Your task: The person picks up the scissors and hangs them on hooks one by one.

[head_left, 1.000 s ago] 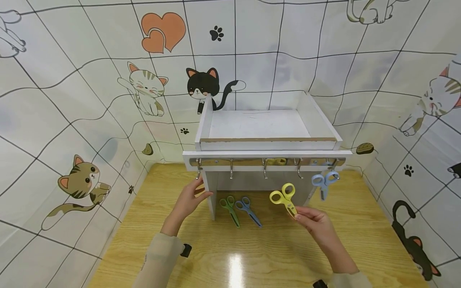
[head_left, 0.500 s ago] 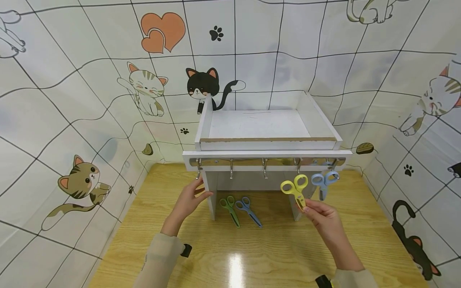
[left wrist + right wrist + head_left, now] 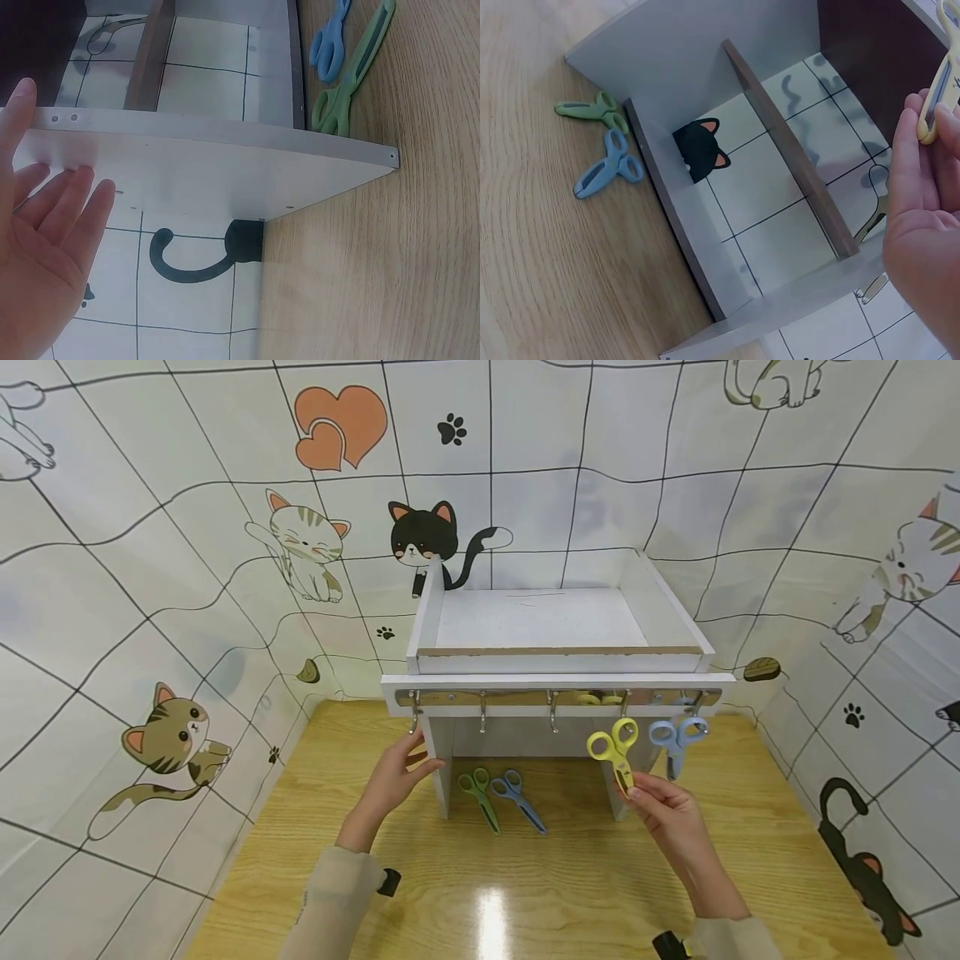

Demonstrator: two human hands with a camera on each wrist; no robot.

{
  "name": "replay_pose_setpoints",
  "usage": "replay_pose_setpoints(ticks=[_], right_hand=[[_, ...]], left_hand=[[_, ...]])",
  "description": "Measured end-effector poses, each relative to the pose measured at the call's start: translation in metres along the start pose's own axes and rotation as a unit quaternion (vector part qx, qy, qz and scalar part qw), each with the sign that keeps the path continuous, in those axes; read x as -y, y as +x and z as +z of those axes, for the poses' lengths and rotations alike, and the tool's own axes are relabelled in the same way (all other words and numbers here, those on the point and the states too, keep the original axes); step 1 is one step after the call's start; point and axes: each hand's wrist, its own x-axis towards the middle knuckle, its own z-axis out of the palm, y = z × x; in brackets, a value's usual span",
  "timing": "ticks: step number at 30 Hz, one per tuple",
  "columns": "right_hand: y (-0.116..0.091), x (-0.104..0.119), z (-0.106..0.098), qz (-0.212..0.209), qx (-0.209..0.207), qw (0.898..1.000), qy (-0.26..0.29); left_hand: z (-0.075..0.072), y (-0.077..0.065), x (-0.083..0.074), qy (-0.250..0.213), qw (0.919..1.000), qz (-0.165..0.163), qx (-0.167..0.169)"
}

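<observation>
My right hand (image 3: pixel 667 814) pinches yellow scissors (image 3: pixel 622 768) by the blade end between thumb and fingers. Their handle loops point up, close under a metal hook (image 3: pixel 626 710) on the shelf's front rail. Whether a loop touches that hook cannot be told. Blue scissors (image 3: pixel 675 743) hang from the rightmost hook. At the shelf's left side panel (image 3: pixel 210 169), my left hand (image 3: pixel 390 781) rests with fingers fairly straight along the outer face and thumb at the front edge. Green scissors (image 3: pixel 480 797) and another blue pair (image 3: pixel 519 802) lie on the table beneath the shelf.
The white shelf (image 3: pixel 558 683) has an open tray top and a rail with several hooks. It stands on a wooden table (image 3: pixel 420 893) against cat-patterned sheeting (image 3: pixel 570 435). A brown-edged crossbar (image 3: pixel 780 142) spans the shelf's interior.
The yellow scissors and my right hand moved right and up toward the rail, then shifted only slightly in the last half second. My left hand stayed at the side panel.
</observation>
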Motion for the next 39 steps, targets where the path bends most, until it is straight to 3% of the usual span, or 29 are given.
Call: replay_pose_setpoints(ticks=[6, 15, 21, 26, 32, 36, 39], right_hand=[[0.002, -0.006, -0.005, 0.004, 0.019, 0.999, 0.043], [0.0, -0.014, -0.017, 0.057, 0.031, 0.994, 0.091], [0.0, -0.02, -0.024, 0.097, 0.026, 0.988, 0.114], [0.0, -0.028, -0.027, 0.124, 0.006, 0.987, 0.1], [0.004, -0.045, -0.029, 0.138, 0.012, 0.986, 0.093], [0.006, -0.058, -0.028, 0.161, -0.011, 0.986, 0.05], [0.007, -0.068, -0.026, 0.194, -0.057, 0.979, -0.009]], left_hand=[[0.0, 0.0, 0.002, -0.006, 0.9999, 0.012, 0.0], [0.001, 0.003, 0.003, -0.006, 0.9992, 0.039, 0.0], [0.003, 0.002, 0.001, -0.003, 0.9993, 0.037, -0.005], [0.004, 0.0, -0.005, -0.003, 0.9991, 0.041, -0.01], [0.01, 0.001, -0.012, -0.008, 0.9988, 0.04, -0.027], [0.015, 0.0, -0.017, 0.004, 0.9987, 0.025, -0.044], [0.018, -0.001, -0.021, 0.023, 0.9982, 0.016, -0.053]])
